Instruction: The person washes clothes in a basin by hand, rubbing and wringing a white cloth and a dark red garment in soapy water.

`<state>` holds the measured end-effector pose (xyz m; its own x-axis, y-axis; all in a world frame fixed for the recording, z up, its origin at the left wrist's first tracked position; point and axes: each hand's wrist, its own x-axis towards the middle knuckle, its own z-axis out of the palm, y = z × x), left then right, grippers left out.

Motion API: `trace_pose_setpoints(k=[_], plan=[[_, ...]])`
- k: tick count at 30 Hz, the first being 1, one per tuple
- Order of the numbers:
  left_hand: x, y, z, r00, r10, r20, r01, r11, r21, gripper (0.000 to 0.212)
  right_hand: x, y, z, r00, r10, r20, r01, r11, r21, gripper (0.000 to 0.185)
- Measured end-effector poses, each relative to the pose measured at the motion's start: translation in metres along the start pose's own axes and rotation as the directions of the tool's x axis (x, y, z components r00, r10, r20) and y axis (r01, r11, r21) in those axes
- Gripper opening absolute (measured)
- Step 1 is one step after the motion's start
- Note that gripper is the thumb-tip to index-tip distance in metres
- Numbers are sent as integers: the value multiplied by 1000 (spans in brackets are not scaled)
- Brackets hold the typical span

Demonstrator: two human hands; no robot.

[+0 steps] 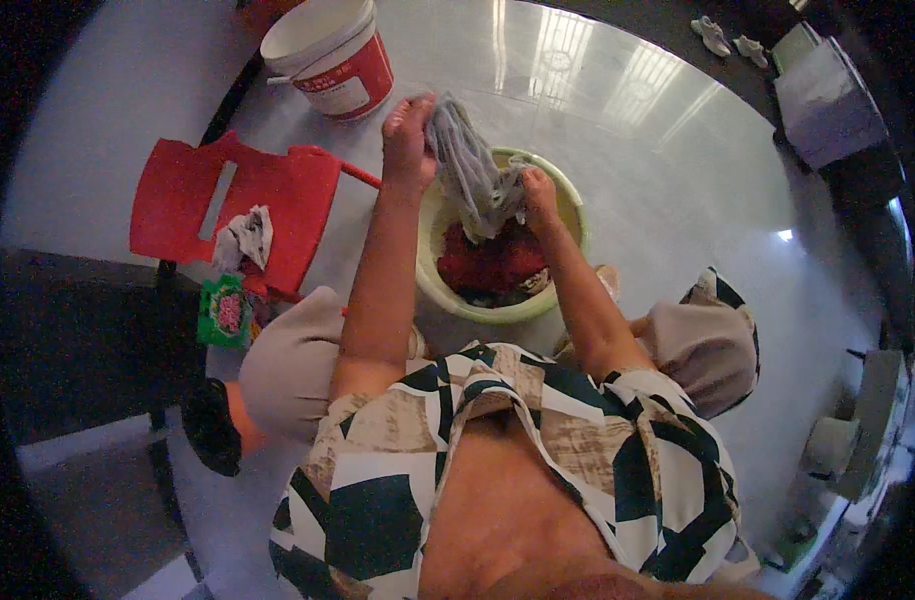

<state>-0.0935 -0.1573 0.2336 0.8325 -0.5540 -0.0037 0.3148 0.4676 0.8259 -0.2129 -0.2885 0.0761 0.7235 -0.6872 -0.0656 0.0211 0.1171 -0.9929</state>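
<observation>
A wet-looking grey cloth [469, 161] hangs in folds between my two hands, above a pale green round basin [577, 217]. My left hand [412, 139] grips its upper end, beyond the basin's left rim. Lower and to the right, my right hand [538, 193] is closed on the other end, over the basin's right part. Dark red fabric [491, 259] lies in the basin, with darker and patterned pieces at its near side. The grey cloth's lower fold hides part of the red fabric.
A red chair [292, 214] at the left bears a crumpled white and dark cloth [245, 238]. Beside it is a green packet [225, 311]. A white bucket with a red label [352, 79] stands beyond the chair. White shoes [711, 37] and a box-like object [829, 101] are at the far right.
</observation>
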Motion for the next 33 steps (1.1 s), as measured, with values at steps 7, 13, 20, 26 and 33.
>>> trace_pose_setpoints(k=[7, 13, 20, 26, 33], plan=[[-4, -106, -83, 932, -362, 24, -54, -72, 996, 24, 5, -72, 19, 996, -32, 87, 11, 973, 232, 19], [-25, -133, -83, 909, -377, 179, 65, 551, 832, 19, -33, -192, 22, 968, -152, 198, 33, 864, 503, 12], [-19, -103, -67, 964, -186, 191, 69, 868, 492, 26, 38, -110, -26, 999, -31, 21, 24, 963, 269, 15], [-6, -165, -125, 971, -3, -237, 232, 226, 946, 36, 42, 44, -44, 940, -279, -198, 58, 701, -711, 23], [-18, -209, -96, 923, -164, 349, -386, -384, 839, 46, 8, 96, -11, 919, -203, 338, 355, 53, -933, 43]])
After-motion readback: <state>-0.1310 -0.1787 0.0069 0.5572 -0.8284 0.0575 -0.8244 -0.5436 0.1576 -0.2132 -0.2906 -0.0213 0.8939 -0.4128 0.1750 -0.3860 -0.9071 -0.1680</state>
